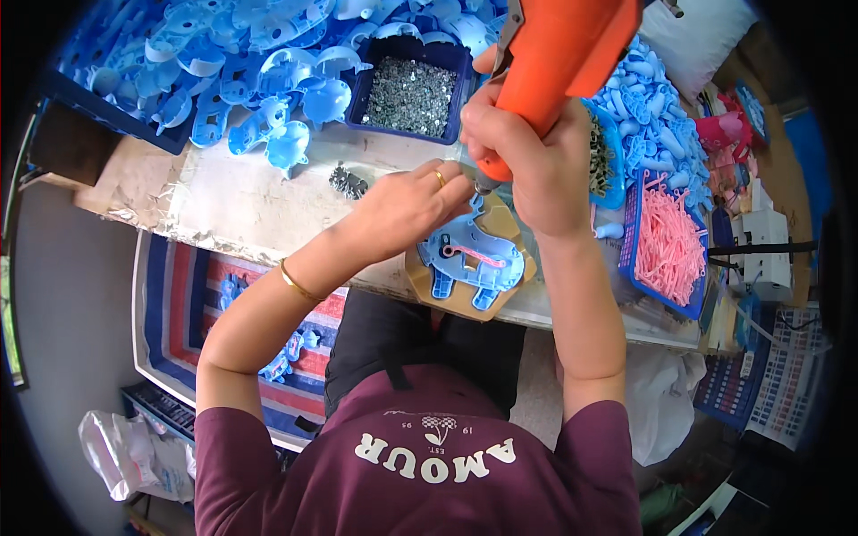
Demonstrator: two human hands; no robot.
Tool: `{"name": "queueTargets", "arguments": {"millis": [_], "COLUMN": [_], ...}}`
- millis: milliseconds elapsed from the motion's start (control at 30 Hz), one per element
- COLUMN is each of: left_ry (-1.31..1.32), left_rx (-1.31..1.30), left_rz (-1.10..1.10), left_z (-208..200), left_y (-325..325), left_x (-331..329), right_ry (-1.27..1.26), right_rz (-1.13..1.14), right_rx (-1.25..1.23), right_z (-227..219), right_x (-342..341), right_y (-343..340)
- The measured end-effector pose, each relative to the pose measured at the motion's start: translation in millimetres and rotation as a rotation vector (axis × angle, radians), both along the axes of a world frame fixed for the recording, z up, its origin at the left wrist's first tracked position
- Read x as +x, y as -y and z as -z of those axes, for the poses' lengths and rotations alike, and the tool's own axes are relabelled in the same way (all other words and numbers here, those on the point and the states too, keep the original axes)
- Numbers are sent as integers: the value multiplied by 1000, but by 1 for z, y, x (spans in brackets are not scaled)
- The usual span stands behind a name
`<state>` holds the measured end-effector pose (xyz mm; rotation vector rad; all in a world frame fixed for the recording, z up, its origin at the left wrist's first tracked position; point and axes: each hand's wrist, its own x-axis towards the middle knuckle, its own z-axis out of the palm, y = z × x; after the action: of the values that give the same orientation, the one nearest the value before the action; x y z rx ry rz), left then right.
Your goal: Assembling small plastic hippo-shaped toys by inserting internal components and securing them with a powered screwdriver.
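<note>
An orange power screwdriver (545,76) is gripped in my right hand (541,161), its tip pointing down at the far end of a blue plastic toy shell (478,250). The shell lies open side up in a tan holder (483,305) at the table's near edge, with a pink strip (487,257) inside it. My left hand (416,204) is closed beside the screwdriver tip, fingertips bunched at the shell's far end. Whatever those fingers pinch is hidden. A small heap of dark metal parts (347,181) lies left of my left hand.
Beyond my hands stands a dark blue tray of small screws (407,94). Blue shells (259,54) pile at the far left. On the right are a light-blue tray of metal parts (601,156), blue pieces (648,112) and a basket of pink strips (668,241). A striped-lined bin (174,313) sits below left.
</note>
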<state>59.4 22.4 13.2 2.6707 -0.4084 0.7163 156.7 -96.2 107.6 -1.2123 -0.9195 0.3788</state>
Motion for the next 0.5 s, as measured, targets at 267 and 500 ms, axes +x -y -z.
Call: {"name": "queueTargets", "arguments": {"millis": [267, 500], "left_ry": [35, -45], "left_rx": [-74, -41], "left_rz": [0, -24], "left_z": [5, -3], "left_y": [20, 34], "left_x": [-8, -21], "right_ry": [29, 7], "right_rz": [25, 18], "right_rx": [34, -54], "right_z": [6, 13], "right_x": [-9, -15], "right_y": [12, 32]}}
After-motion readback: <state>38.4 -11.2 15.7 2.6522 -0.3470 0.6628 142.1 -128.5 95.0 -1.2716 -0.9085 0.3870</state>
